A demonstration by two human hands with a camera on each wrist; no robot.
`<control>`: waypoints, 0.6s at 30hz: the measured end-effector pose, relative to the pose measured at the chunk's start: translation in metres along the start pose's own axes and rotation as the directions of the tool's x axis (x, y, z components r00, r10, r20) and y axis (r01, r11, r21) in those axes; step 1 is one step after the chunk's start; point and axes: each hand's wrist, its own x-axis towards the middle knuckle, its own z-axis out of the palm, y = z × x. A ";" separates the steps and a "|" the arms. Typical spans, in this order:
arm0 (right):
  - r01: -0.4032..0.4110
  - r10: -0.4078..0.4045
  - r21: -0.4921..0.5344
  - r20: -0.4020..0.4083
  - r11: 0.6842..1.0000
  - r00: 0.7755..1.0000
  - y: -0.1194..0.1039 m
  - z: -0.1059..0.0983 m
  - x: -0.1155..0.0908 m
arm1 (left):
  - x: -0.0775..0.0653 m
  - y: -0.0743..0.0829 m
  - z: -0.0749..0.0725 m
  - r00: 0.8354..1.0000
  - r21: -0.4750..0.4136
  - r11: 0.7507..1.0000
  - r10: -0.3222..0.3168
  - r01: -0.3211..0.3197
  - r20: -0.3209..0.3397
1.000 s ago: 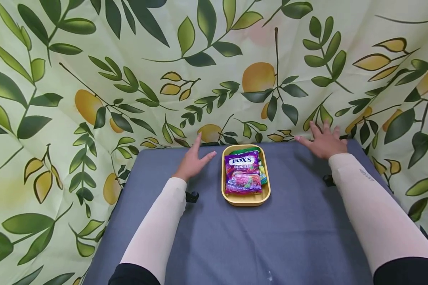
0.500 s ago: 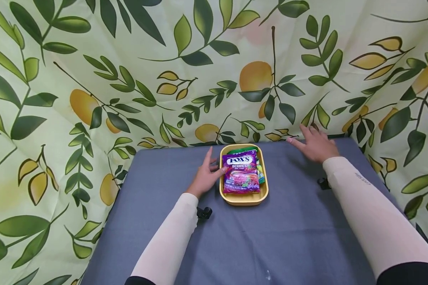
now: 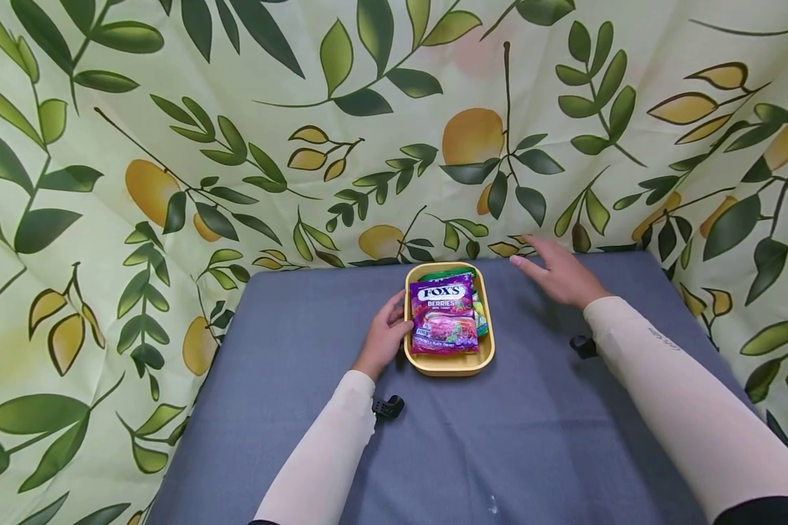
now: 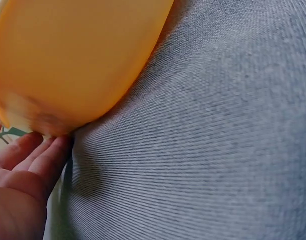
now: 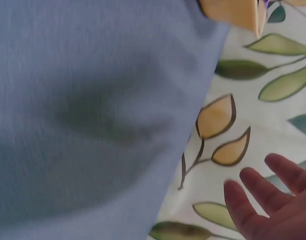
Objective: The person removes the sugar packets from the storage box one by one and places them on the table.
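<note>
A yellow rectangular tray (image 3: 452, 370) stands on the grey-blue cloth near its far edge. In it lie a purple FOX'S Berries candy bag (image 3: 443, 317) and, partly covered beneath, a green candy bag (image 3: 481, 313). My left hand (image 3: 382, 337) is at the tray's left side, its thumb by the rim and its fingers against the outer wall. The left wrist view shows those fingers (image 4: 50, 157) reaching the tray's lower edge. Apart from the tray, to its right, my right hand (image 3: 560, 275) hovers with fingers extended and nothing in it.
The grey-blue cloth (image 3: 532, 430) covers the table in front of and around the tray. A leaf-and-fruit patterned curtain (image 3: 394, 131) hangs right behind the table's far edge and along both sides. A black wrist camera (image 3: 389, 407) sits under each sleeve.
My left hand has moved right from the cloth to the tray's left side. The right hand has come left, nearer the tray. Tray and bags keep their place.
</note>
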 end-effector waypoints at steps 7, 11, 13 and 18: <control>-0.018 0.013 0.216 0.028 0.976 1.000 -0.009 0.008 -0.009 | -0.003 -0.004 0.001 1.000 -0.050 0.999 -0.017 0.018 0.006; -0.032 0.013 0.335 0.058 0.942 0.998 -0.015 0.012 -0.011 | -0.005 -0.004 0.002 1.000 -0.066 0.998 -0.014 0.014 0.004; -0.042 0.012 0.394 0.081 0.918 0.997 -0.018 0.014 -0.012 | -0.005 -0.005 0.002 1.000 -0.065 0.998 -0.011 0.011 0.002; -0.068 0.004 0.486 0.132 0.871 0.991 -0.028 0.023 -0.012 | -0.006 -0.007 0.002 1.000 -0.084 0.996 -0.004 0.005 0.009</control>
